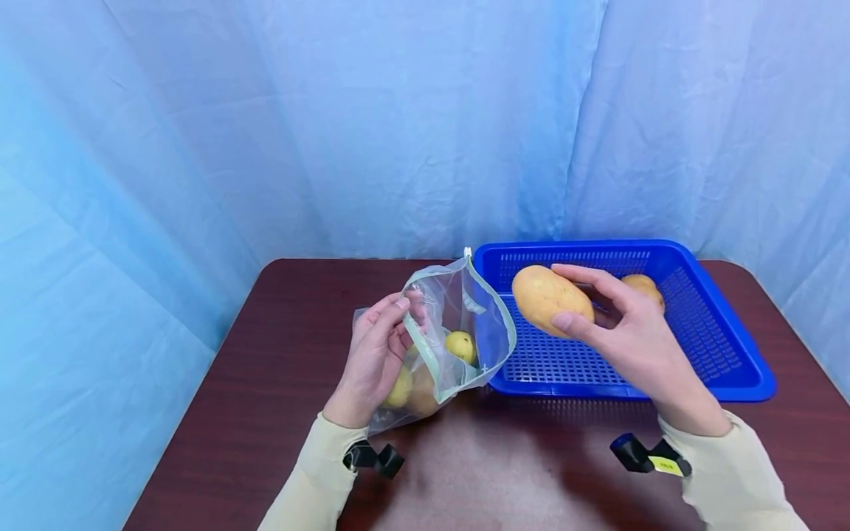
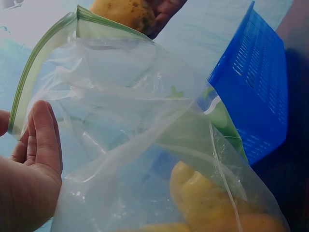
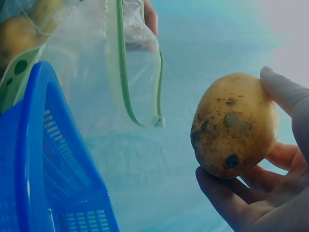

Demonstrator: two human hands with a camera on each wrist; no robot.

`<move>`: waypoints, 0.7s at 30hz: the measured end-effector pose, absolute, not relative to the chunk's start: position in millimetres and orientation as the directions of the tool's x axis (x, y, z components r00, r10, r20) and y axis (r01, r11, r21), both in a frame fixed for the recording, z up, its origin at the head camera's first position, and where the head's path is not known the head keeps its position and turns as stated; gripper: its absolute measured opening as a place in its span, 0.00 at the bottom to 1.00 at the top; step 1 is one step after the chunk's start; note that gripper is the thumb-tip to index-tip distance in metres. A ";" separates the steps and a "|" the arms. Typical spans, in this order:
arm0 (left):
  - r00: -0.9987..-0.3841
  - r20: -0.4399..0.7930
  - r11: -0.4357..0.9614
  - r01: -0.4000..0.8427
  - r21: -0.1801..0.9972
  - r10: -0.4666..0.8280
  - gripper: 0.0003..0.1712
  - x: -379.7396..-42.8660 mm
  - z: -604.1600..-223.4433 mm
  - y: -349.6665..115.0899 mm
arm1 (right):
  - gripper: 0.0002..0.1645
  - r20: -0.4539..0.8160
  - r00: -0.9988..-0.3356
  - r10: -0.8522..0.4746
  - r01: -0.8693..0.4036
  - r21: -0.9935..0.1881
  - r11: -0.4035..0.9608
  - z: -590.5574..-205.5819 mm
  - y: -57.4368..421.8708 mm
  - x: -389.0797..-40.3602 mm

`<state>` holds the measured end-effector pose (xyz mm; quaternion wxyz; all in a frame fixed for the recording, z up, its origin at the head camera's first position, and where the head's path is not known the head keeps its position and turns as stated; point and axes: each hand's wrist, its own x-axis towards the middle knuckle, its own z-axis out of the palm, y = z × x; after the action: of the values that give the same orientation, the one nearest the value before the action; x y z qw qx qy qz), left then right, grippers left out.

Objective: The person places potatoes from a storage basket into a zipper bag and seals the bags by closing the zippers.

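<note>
My right hand (image 1: 631,339) grips a yellow-brown potato (image 1: 547,299) between thumb and fingers, above the left part of a blue basket. Dark blemishes mark this potato (image 3: 235,125) in the right wrist view. With thumb and fingers, my left hand (image 1: 375,354) pinches the near-left rim of a clear zip bag (image 1: 432,361), whose green-edged mouth gapes. Inside the bag lie several yellowish potatoes, one potato (image 1: 460,346) showing through the mouth. The plastic partly blurs the others. The held potato is to the right of the bag's mouth, apart from it.
The blue basket (image 1: 730,324) stands at the right of the dark red-brown table (image 1: 279,391), touching or close beside the bag. Another potato (image 1: 643,289) lies in it, partly behind my right hand. Light blue curtains (image 1: 398,133) hang behind the table.
</note>
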<state>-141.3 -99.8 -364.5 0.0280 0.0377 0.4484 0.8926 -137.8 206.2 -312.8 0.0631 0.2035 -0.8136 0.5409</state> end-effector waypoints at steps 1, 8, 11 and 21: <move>-0.996 0.041 -0.595 -0.017 0.803 0.085 0.12 -141.2 -364.4 -99.8 | 0.31 0.320 -0.910 -0.262 -0.396 -0.856 0.333 -312.5 203.6 -137.3; -0.996 0.041 -0.593 -0.013 0.805 0.077 0.12 -141.1 -366.1 -101.6 | 0.30 0.311 -0.922 -0.232 -0.372 -0.878 0.302 -312.6 184.4 -135.4; -0.996 0.045 -0.591 -0.013 0.806 0.083 0.13 -141.2 -366.4 -101.7 | 0.29 0.316 -0.921 -0.227 -0.372 -0.888 0.272 -314.0 175.8 -135.8; -0.996 0.038 -0.583 -0.016 0.813 0.080 0.12 -141.0 -365.7 -102.6 | 0.30 0.332 -0.915 -0.228 -0.381 -0.897 0.224 -321.9 145.8 -141.4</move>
<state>-141.0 -102.6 -365.7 0.0269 0.0354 0.4560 0.8888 -141.4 145.8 -321.9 0.0648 0.1952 -0.7796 0.5915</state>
